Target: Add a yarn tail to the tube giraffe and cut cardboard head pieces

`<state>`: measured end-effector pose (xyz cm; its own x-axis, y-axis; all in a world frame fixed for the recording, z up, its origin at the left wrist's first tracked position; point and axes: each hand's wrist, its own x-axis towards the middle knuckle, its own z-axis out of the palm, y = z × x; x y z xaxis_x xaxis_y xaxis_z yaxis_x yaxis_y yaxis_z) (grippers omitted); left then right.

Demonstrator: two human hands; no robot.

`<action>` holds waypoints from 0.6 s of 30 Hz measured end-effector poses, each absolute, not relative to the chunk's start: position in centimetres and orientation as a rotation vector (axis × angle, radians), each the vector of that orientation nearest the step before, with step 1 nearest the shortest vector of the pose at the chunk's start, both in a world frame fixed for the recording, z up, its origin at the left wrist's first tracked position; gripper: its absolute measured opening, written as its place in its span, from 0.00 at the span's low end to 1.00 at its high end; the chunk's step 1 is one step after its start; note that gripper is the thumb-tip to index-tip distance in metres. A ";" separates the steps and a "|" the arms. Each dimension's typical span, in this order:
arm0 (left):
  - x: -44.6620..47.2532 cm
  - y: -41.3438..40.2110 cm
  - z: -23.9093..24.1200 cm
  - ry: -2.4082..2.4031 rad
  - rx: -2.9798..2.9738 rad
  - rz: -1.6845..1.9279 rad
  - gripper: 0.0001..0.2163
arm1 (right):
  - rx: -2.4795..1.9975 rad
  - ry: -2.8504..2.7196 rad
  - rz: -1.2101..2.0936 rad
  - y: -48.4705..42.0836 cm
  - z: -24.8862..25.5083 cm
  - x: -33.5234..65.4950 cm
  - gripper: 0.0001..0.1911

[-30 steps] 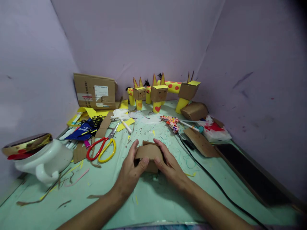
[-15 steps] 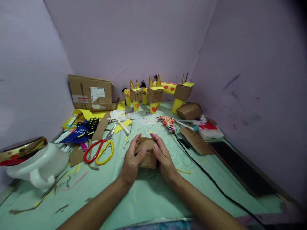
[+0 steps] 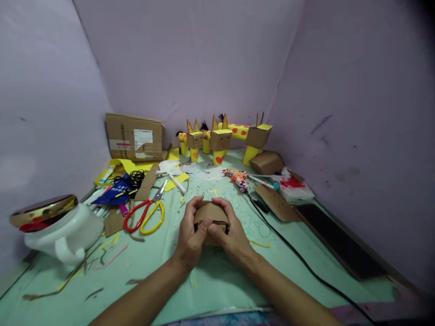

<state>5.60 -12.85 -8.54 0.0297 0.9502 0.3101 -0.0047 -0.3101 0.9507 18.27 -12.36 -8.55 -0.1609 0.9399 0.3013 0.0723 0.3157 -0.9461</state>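
Observation:
A small brown cardboard box [image 3: 211, 211] with a curved top is between my two hands, low over the table. My left hand [image 3: 190, 233] wraps its left side, and my right hand [image 3: 233, 233] wraps its right side. Both thumbs press side by side on the near edge of the top, where a dark gap shows beneath the flap. My fingers curl round the far corners. The box's underside is hidden. To the left lie scissors [image 3: 145, 216] with one red and one yellow handle.
Cardboard animals with yellow tube bodies [image 3: 217, 157] stand at the back. A patterned glue gun [image 3: 238, 177] trails a black cord [image 3: 288, 246] along the right. A dark flat slab [image 3: 340, 240] lies at the right edge. On the left are a white mug [image 3: 73, 231] and a flat carton [image 3: 136, 136].
My thumbs have moved from the top of the box to its near edge and come together. The box has turned or tilted slightly. The whole view has shifted a little.

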 end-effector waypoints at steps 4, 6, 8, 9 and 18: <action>5.9 -13.2 -8.7 0.926 1.326 1.497 0.23 | -0.982 -1.486 0.966 -12.5 -8.5 18.1 0.28; 6.0 -13.0 -8.5 0.878 1.151 1.524 0.23 | -0.991 -1.438 0.995 -12.4 -8.7 18.0 0.29; 6.1 -12.6 -8.1 0.814 0.936 1.502 0.24 | -1.015 -1.358 1.063 -12.0 -9.0 18.0 0.29; 6.1 -12.3 -7.9 0.778 0.836 1.474 0.25 | -1.032 -1.306 1.106 -11.8 -9.0 18.0 0.28; 5.6 -12.0 -7.4 0.616 0.871 1.268 0.15 | -0.972 -0.868 1.621 -11.5 -6.1 18.4 0.26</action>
